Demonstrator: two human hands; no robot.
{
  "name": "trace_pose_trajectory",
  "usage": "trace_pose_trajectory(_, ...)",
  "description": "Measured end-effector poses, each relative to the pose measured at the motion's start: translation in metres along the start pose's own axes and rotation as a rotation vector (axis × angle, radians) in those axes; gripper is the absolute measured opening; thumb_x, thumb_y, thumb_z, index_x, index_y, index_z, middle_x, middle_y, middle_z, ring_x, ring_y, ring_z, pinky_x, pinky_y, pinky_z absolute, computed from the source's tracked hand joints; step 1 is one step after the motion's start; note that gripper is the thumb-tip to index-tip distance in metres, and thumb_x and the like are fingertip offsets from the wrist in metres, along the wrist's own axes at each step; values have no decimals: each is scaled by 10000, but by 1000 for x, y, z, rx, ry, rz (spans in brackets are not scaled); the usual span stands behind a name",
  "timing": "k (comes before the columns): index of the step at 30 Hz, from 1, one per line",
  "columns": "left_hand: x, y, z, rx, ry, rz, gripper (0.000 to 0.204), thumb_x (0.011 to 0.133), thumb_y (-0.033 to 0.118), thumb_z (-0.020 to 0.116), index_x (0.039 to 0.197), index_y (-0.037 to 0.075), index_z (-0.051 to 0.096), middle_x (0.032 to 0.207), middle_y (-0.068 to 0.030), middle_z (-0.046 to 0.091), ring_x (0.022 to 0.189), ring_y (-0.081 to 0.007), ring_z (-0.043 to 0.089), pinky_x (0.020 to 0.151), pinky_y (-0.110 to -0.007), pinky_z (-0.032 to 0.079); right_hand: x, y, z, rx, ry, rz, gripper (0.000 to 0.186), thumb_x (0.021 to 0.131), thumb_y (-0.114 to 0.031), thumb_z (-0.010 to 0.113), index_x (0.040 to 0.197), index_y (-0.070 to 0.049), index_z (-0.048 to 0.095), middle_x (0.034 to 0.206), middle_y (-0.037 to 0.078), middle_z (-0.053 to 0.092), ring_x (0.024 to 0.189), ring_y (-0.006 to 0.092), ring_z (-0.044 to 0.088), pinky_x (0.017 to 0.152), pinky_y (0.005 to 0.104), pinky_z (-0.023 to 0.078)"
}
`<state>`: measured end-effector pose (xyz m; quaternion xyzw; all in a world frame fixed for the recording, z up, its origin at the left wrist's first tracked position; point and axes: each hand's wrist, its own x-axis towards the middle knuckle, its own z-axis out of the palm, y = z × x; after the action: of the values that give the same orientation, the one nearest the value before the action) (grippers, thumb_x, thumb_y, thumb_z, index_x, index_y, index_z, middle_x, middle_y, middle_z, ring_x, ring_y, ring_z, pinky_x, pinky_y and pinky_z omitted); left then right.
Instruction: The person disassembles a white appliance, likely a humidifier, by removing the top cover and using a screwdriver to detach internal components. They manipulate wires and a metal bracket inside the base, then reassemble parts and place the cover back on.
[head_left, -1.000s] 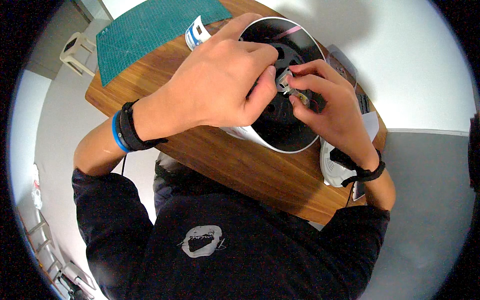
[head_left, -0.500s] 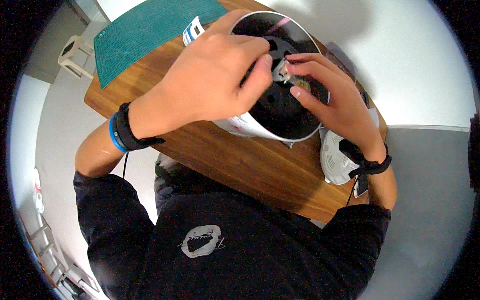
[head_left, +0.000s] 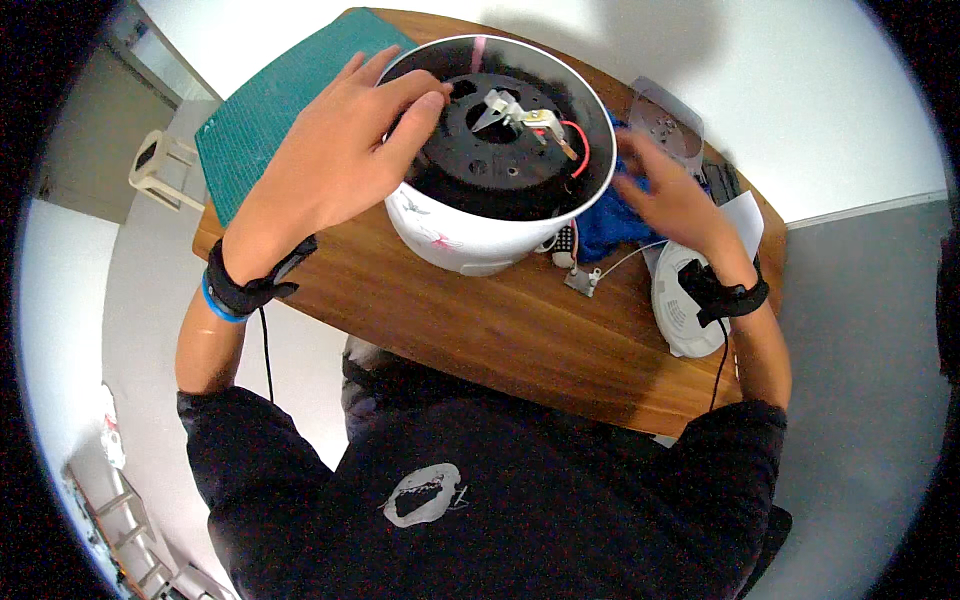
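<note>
A white round appliance housing (head_left: 460,235), like a rice cooker body, stands on the table with its dark inside facing up. Within it is a black plate (head_left: 475,150) with holes. A small metal and pale plastic lever assembly (head_left: 520,115) sits over the middle hole, joined to a red wire (head_left: 584,150). My left hand (head_left: 355,135) rests at the housing's left rim, fingers partly spread, thumb and index over the opening. Just outside the right rim, my right hand (head_left: 665,185) is slightly blurred, fingers apart, near a blue cloth (head_left: 610,228), with nothing visible in it.
On the wooden table (head_left: 520,330) lie a green cutting mat (head_left: 290,115), a white vented cover (head_left: 675,310), and a small metal part with a wire (head_left: 580,282). A transparent plastic piece (head_left: 665,125) is at the back right. Beyond the table stands a beige stool (head_left: 165,170).
Both hands have come away from the lever assembly, which now stands in the housing unheld. My left hand moved to the left rim, my right hand out past the right rim.
</note>
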<state>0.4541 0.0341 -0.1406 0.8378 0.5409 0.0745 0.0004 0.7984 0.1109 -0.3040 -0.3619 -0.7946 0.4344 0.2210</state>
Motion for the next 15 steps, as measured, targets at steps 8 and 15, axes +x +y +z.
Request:
trace_pose_trajectory(8, -24, -17, -9, -113, -65, -142, 476, 1146, 377, 456, 1542, 152, 594, 1306, -244, 723, 1298, -520, 608, 1264, -622, 323, 6, -37, 27, -146, -250, -237, 989, 930, -219, 864, 1680, 31, 270, 1594, 270, 476, 1493, 394, 470, 1271, 438, 358)
trace_pose_trajectory(15, -32, -32, 1, -292, 0, -64, 356, 1039, 203, 729, 1388, 139, 691, 1204, -195, 744, 985, -385, 737, 842, -455, 568, 14, -63, 25, -1, -323, -131, 1157, 910, -213, 893, 1727, 33, 111, 1698, 278, 387, 1556, 363, 432, 1299, 410, 324)
